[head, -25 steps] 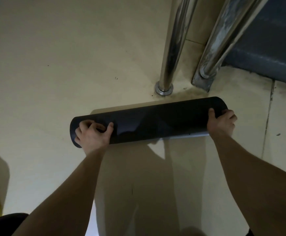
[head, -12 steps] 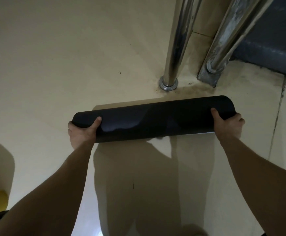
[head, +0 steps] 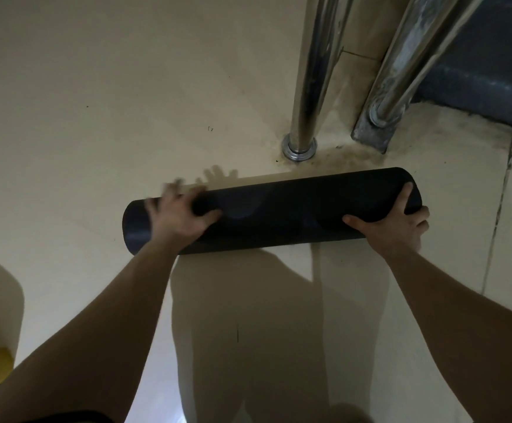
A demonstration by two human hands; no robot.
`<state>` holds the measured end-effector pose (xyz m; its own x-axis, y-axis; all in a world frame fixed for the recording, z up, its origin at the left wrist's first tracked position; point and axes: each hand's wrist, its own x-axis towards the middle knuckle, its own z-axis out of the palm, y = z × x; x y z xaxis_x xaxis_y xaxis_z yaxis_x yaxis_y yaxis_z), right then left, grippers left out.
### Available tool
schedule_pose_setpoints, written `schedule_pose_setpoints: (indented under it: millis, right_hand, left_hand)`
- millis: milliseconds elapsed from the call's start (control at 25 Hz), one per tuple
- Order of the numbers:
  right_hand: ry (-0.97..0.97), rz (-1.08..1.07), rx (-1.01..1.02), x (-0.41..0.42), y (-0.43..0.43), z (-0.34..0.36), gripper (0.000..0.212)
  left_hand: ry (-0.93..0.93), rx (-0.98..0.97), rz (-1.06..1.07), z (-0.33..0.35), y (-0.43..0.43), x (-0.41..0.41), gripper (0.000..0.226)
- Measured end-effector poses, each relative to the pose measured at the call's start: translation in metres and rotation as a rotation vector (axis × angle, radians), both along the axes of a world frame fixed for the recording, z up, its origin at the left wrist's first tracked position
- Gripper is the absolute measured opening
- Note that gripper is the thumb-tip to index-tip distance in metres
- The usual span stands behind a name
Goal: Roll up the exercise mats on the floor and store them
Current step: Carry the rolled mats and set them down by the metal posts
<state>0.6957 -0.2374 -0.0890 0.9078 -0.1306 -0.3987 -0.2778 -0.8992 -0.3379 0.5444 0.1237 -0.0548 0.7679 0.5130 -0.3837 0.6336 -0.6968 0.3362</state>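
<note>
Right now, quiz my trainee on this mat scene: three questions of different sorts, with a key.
1. True or false: the dark mat lies fully unrolled and flat.
2. What stands just beyond the mat? A) a steel post B) a chair C) a bucket
3. Fill in: the right hand grips the mat's ___ end, while the left hand rests near the other.

Key: 1 false; 2 A; 3 right.
</note>
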Motion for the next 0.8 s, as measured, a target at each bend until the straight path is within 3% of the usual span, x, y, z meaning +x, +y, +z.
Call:
schedule_pose_setpoints:
  millis: [80,200,320,440,680,800]
  right_hand:
    - [-0.022,-0.023,0.005,-0.005,-0.001,-0.004,0.144]
    - [-0.009,-0.279,0.128,-0.024,0.009,-0.009,0.141]
    - [0.356,-0.455,0.617,-0.064,0.057,-0.014,0.130]
    - [0.362,-0.623,0.875,-0.078,0.098,-0.028,0.148]
    - [0.369,-0.847,1.130,-0.077,0.117,-0.047,0.150]
    - [0.466,-0.813,1.139,-0.081,0.116,-0.040,0.129]
  left_hand:
    - [0.144,-0.161,-0.274,0.005,-0.025,0.043,0.091]
    - [0.354,-0.023,-0.446,-0.002,-0.043,0.079,0.114]
    - [0.379,-0.041,-0.421,-0.007,-0.033,0.083,0.115]
    - [0.352,-0.041,-0.417,-0.011,-0.030,0.089,0.109]
    - [0.324,-0.145,-0.371,-0.007,-0.026,0.097,0.104]
    - [0.321,-0.196,-0.327,-0.006,-0.029,0.085,0.105]
